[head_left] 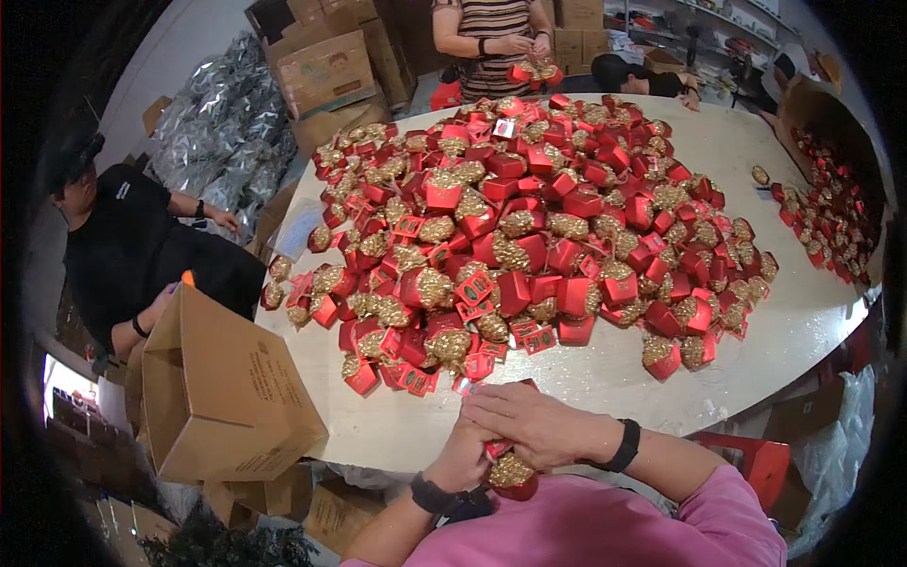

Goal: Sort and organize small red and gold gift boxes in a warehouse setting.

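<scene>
Close to my body, at the near edge of the table, my left hand [461, 455] and my right hand [529, 422] are closed together around a red-and-gold ornament [512, 471]. Its gold glitter part and a red part show below my fingers; the rest is covered by them. My right hand lies partly over my left. Just beyond my hands spreads a big heap of similar ornaments [510, 255], red pot-like pieces with glittery gold tops, many with small red tags [474, 288].
The heap lies on a pale round-edged table [803, 326]. An open cardboard box [250, 387] stands at the left edge, beside a person in black [142, 227]. A large container [831, 113] of ornaments lies tipped at the right. Another person [487, 47] handles ornaments at the far side.
</scene>
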Available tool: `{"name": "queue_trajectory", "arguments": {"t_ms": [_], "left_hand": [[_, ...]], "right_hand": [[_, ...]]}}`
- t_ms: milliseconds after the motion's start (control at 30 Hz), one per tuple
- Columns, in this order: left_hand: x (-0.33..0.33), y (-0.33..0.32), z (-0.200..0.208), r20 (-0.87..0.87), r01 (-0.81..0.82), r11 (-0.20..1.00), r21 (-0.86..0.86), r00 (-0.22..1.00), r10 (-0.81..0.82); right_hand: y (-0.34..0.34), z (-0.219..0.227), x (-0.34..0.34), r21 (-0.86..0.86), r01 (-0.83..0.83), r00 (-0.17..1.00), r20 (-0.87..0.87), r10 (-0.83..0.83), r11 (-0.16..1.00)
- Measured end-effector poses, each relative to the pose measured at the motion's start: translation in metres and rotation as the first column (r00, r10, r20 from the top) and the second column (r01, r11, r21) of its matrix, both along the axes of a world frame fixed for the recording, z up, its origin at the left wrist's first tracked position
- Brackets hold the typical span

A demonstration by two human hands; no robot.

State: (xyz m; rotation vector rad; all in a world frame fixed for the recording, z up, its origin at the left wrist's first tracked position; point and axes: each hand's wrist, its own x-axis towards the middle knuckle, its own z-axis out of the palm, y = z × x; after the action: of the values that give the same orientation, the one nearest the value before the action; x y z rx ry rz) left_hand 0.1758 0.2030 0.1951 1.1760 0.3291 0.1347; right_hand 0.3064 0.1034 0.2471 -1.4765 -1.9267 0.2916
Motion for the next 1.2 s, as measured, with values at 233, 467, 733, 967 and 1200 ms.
{"name": "queue_trajectory", "arguments": {"t_ms": [233,467,733,967,1200], "left_hand": [[0.005,0.011,0.026,0.087,0.038,0.670,0.741,0.985,-0.151],[0.005,0.000,0.008,-0.072,-0.141,0.968,-0.209,0.989,0.129],[0.017,0.008,0.021,0.002,0.105,0.994,0.008,0.994,-0.105],[0.018,0.003,0.024,-0.026,0.078,0.936,-0.343,0.995,-0.092],[0.016,0.003,0.032,-0.099,0.129,0.991,0.015,0.987,-0.127]], "right_hand": [[0.004,-0.006,0.001,-0.109,0.001,1.000,0.007,0.000,0.994],[0.008,0.001,0.001,-0.155,-0.041,0.999,-0.025,0.038,0.987],[0.008,0.001,0.039,0.024,0.110,0.962,-0.255,-0.100,0.994],[0.009,-0.004,0.023,0.021,0.121,0.992,-0.037,-0.120,0.992],[0.003,-0.006,0.017,-0.043,-0.022,0.999,-0.045,0.020,0.999]]}}
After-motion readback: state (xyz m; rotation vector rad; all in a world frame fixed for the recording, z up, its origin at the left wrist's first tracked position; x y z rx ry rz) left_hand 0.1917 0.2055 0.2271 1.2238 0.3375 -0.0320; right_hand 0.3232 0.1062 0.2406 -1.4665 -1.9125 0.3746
